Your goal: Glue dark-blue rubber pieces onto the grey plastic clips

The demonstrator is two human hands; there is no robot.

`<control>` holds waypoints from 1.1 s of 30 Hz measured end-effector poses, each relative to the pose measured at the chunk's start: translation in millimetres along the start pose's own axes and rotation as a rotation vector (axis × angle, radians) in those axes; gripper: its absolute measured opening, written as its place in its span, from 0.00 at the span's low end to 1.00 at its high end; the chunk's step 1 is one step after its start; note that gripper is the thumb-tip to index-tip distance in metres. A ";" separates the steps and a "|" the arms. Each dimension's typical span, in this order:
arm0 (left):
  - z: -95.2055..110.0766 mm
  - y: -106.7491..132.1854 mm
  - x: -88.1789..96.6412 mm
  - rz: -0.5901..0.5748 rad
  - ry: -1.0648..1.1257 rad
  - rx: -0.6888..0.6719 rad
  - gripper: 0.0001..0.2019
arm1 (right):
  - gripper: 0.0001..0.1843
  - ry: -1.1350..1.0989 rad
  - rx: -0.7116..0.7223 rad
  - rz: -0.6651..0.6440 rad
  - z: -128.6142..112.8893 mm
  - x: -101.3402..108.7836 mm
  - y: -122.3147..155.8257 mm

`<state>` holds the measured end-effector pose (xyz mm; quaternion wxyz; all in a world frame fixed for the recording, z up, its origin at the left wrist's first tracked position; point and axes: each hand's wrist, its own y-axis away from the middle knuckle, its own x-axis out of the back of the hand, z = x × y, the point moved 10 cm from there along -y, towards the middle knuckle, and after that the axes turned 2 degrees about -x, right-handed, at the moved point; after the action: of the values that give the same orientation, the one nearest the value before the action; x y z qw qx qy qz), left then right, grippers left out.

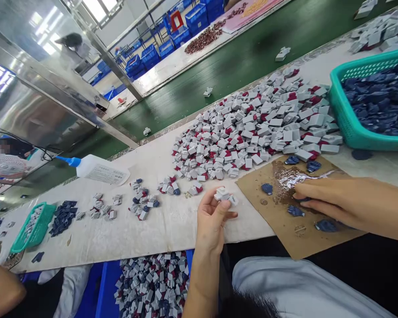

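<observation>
Between the thumb and fingers of my left hand (pixel 214 216) is a small light-grey plastic part (pixel 224 194), held above the table's front edge. My right hand (pixel 331 201) reaches over a brown cardboard sheet (pixel 268 225), its fingers pinched on a dark blue plastic piece (pixel 303 199) that they mostly cover. Other dark blue pieces (pixel 296 211) lie spread around it on the cardboard. A shiny wet patch (pixel 287 179) covers the sheet's upper middle. Just beyond the cardboard rises a large heap of grey and dark red parts (pixel 252 128).
A green basket (pixel 338 101) of dark blue pieces stands at right. Left of the heap are small part clusters (pixel 142 198) and a white bottle (pixel 101 170) with a blue nozzle. A green conveyor belt (pixel 245 59) runs behind. Below the table is a blue bin (pixel 108 287). A co-worker's arm (pixel 1 274) shows at left.
</observation>
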<state>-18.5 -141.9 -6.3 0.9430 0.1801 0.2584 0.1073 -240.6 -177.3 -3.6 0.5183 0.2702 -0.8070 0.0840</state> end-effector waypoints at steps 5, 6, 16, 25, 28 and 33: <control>-11.0 2.8 5.9 0.066 0.042 0.029 0.27 | 0.22 -0.032 0.018 -0.003 11.6 -6.5 3.7; -13.9 3.5 5.1 0.076 0.046 0.047 0.28 | 0.22 -0.052 0.023 -0.013 14.3 -8.8 3.9; -15.2 9.8 -24.9 -0.053 0.076 -0.057 0.22 | 0.23 -0.459 -0.072 -0.088 -5.1 8.7 1.7; -6.0 30.6 -51.1 -0.226 -0.066 -0.160 0.18 | 0.09 -1.135 -0.033 0.006 -66.7 25.9 10.0; -3.7 31.1 -51.7 -0.228 -0.081 -0.184 0.17 | 0.10 -1.071 -0.068 -0.020 -64.8 20.0 11.6; 9.1 31.6 -57.4 -0.295 -0.129 -0.339 0.21 | 0.08 -0.820 -0.067 -0.091 -69.8 20.0 15.8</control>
<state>-65.6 -132.6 39.3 0.9798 -0.0142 0.1994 -0.0014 -199.9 -142.0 47.6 0.1655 0.2999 -0.9361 -0.0799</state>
